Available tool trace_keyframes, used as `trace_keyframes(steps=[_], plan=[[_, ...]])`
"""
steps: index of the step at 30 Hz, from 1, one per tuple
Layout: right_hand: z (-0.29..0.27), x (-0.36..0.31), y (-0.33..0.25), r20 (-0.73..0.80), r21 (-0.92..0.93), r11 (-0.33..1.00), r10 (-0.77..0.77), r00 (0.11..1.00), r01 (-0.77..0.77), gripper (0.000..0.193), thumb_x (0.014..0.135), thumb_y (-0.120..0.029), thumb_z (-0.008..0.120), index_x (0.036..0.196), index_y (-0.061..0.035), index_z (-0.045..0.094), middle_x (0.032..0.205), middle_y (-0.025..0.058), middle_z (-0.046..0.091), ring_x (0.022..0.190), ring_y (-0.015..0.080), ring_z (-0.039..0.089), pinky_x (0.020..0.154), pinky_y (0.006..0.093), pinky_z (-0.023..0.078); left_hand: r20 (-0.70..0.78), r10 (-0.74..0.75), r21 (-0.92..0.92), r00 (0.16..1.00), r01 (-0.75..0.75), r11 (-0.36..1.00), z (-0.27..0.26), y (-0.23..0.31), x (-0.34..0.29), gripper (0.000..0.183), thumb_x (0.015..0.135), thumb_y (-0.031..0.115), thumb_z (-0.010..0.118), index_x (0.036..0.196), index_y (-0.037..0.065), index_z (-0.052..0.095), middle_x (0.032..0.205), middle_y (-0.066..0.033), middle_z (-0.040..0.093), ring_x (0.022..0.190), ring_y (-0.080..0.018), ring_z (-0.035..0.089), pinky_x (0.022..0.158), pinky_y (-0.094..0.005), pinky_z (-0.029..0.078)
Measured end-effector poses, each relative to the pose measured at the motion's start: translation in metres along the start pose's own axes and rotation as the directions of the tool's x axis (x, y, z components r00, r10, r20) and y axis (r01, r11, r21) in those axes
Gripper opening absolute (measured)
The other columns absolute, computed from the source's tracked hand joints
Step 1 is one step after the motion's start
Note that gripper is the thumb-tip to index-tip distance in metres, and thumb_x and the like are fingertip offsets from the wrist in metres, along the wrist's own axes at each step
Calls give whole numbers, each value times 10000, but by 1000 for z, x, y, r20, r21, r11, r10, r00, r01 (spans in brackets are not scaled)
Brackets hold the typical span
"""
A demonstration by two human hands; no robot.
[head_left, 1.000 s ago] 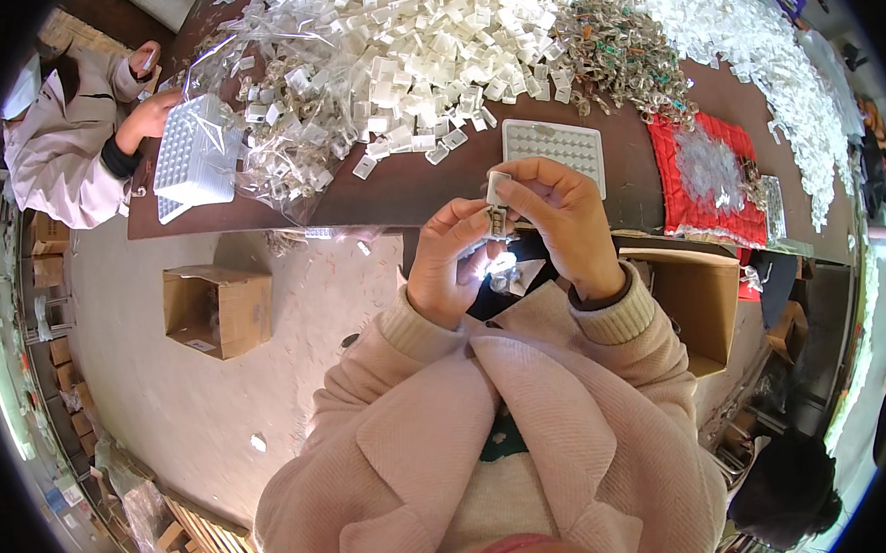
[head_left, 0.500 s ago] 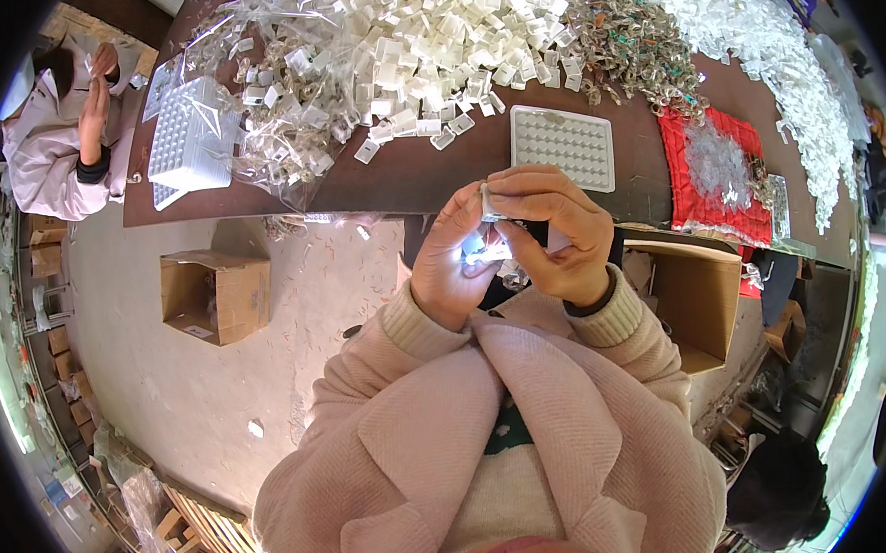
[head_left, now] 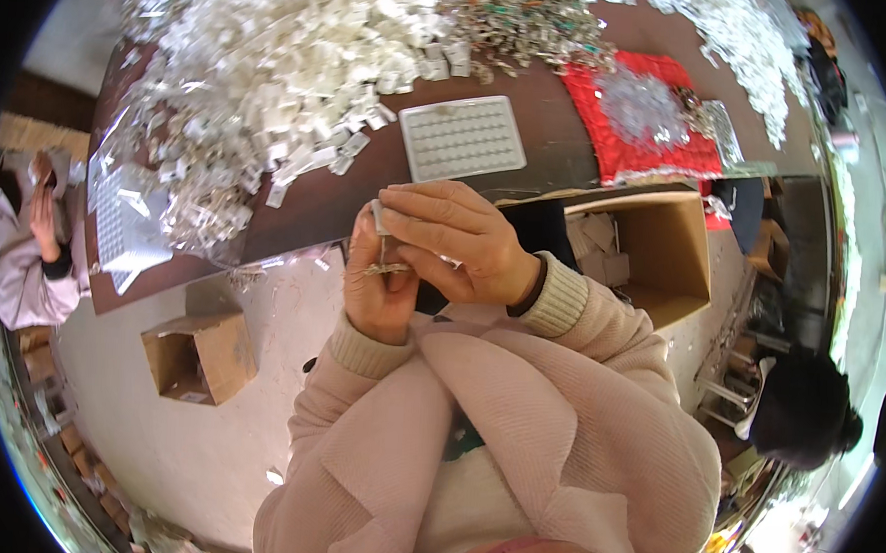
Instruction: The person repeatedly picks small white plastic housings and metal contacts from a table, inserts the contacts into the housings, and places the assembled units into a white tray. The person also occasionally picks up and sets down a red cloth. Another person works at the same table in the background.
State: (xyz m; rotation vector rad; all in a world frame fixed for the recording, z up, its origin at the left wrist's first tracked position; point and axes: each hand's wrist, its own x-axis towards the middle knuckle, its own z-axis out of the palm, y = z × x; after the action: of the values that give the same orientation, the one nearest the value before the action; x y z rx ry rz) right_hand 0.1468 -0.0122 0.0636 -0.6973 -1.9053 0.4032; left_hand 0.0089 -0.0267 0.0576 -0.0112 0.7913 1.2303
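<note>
My two hands meet in front of my chest, just off the table's near edge. A small white plastic piece (head_left: 379, 217) is pinched at the fingertips of my left hand (head_left: 377, 298) and my right hand (head_left: 470, 243). Its exact kind is too small to make out. Below it, a thin beige strand-like piece (head_left: 383, 269) crosses between the left fingers and the right thumb. My right fingers lie over the white piece and partly hide it. Beyond my hands, a white tray with rows of small dimples (head_left: 462, 137) lies on the dark table.
White plastic pieces (head_left: 325, 50) are heaped on the table (head_left: 255, 232), beside a pile of small metal parts (head_left: 522, 20). A red cloth (head_left: 619, 161) bears clear pieces. Cardboard boxes stand right (head_left: 684, 259) and left (head_left: 223, 355). Another person (head_left: 28, 255) sits far left.
The view has turned, so the table and piles sit further left and tilted. The bright glint between my hands has gone. Both hands still hold the small white piece.
</note>
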Motion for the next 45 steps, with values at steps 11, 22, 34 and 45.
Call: trace_keyframes(steps=[11,22,34,45], plan=[[-143,-84,65,-596,-443,556,403,694,-703,166,845,0,704,999,-49,738,893,154,709,805,291,690,700,349,539,336,-111,208,935,42,977,-20,-21,23,216,999,251,609,1065,46,590,736,-24,456,513,-39,314,405,-171,257],[-169,-102,104,-456,-686,384,436,776,-618,86,861,-81,709,940,-49,719,892,115,659,759,324,658,652,375,524,366,-165,217,916,88,972,-13,-25,26,234,992,190,610,1152,24,569,783,-26,470,639,-64,371,416,-173,291],[-172,-109,110,-259,-778,434,438,861,-455,125,904,-98,605,1006,-58,664,990,133,662,788,356,657,663,447,534,349,-182,202,919,116,972,-25,-23,27,291,958,152,652,1194,3,568,915,-79,604,691,-69,469,497,-173,360],[-185,-93,110,-310,-664,505,486,817,-552,199,928,-19,574,1093,-54,680,947,217,643,876,425,632,733,463,515,339,-26,365,941,-106,925,-14,-32,29,175,978,189,641,1072,42,658,884,-27,659,636,-24,489,432,-149,285]])
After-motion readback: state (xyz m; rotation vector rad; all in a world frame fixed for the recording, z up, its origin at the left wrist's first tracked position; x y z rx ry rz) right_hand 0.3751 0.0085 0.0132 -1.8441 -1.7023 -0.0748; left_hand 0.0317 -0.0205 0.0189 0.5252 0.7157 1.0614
